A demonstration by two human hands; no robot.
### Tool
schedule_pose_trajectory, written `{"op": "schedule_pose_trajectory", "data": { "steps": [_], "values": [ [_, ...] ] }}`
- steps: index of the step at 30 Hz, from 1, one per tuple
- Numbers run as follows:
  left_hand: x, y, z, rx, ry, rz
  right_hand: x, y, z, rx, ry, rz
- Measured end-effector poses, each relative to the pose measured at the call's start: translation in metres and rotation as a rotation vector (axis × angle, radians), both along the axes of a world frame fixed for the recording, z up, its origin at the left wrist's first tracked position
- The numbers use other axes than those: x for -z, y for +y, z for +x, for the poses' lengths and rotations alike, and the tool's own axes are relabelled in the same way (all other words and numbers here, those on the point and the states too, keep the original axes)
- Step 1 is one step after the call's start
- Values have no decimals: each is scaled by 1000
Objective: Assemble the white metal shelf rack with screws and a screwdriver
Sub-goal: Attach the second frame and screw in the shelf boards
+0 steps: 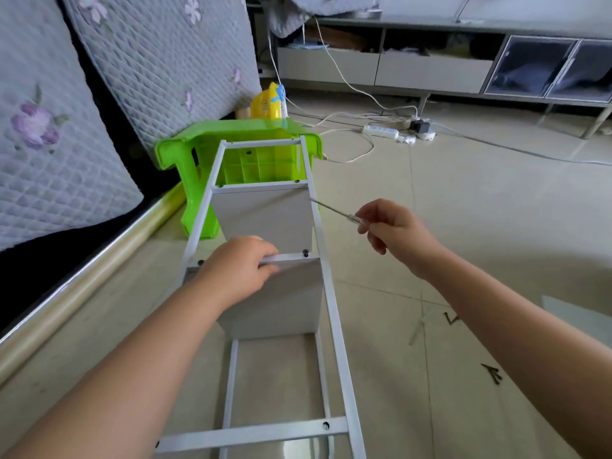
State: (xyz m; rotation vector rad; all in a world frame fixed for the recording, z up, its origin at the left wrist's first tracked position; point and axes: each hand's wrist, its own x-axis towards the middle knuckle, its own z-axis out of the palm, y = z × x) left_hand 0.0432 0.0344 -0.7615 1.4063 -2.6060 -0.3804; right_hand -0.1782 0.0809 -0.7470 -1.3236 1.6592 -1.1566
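**Shelf rack on its side, steadied by one hand, screwdriver at the rail**

The shelf rack [265, 286] lies lengthwise on the tiled floor [463, 226], running away from the person, its far end just in front of a green plastic stool [198, 150] beside the bed. The left hand [238, 270] is curled over a white crossbar midway along the frame, fingers wrapped round its edge. The right hand [394, 230] pinches the clear handle of a thin screwdriver [334, 212] between thumb and fingertips, other fingers loosely bent; the tip reaches the right-hand long rail near the upper shelf panel. Whether it sits in a screw head is too small to tell.

Judging by the thin rails and flat panels, the rack is probably light and stiff but liable to twist or slide on the smooth tile while some joints are loose. The painted metal looks slick, so a grip round a crossbar close to the joint being worked, as the left hand has now, seems the best hold. Dark screw heads show at several corners. Loose dark screws [491, 372] lie on the floor to the right, within reach, and a white power strip [381, 131] with cables lies further off.
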Motion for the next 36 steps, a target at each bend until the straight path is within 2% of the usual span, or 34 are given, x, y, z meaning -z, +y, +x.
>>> {"op": "schedule_pose_trajectory", "data": {
  "steps": [3, 10, 13, 16, 19, 23, 25, 29, 31, 36],
  "values": [
    [1, -4, 4, 26, 85, 79, 0, 1, -2, 7, -49, 27],
    [4, -3, 1, 25, 82, 12, 0, -3, -7, 45, -29, 4],
    [6, 1, -2, 25, 32, -75, -1, -4, -5, 30, 40, -6],
    [6, 6, -7, 23, -90, -246, -7, -2, -3, 17, 189, -28],
    [10, 5, -8, 63, -55, -326, -20, 2, -2, -4, 277, -109],
    [17, 1, -4, 27, 38, -182, -35, 2, 2, -16, 203, -224],
    [18, 2, -3, 59, 98, -173, -37, 1, 5, -36, 143, -260],
    [19, 6, -1, -4, 61, -110, -38, -3, 11, -22, -8, -328],
    [18, 8, -2, -44, -40, -130, -39, -5, 12, 4, -46, -374],
    [16, 11, -3, -157, -256, -156, -40, -6, 17, 2, 21, -474]
  ]
}}
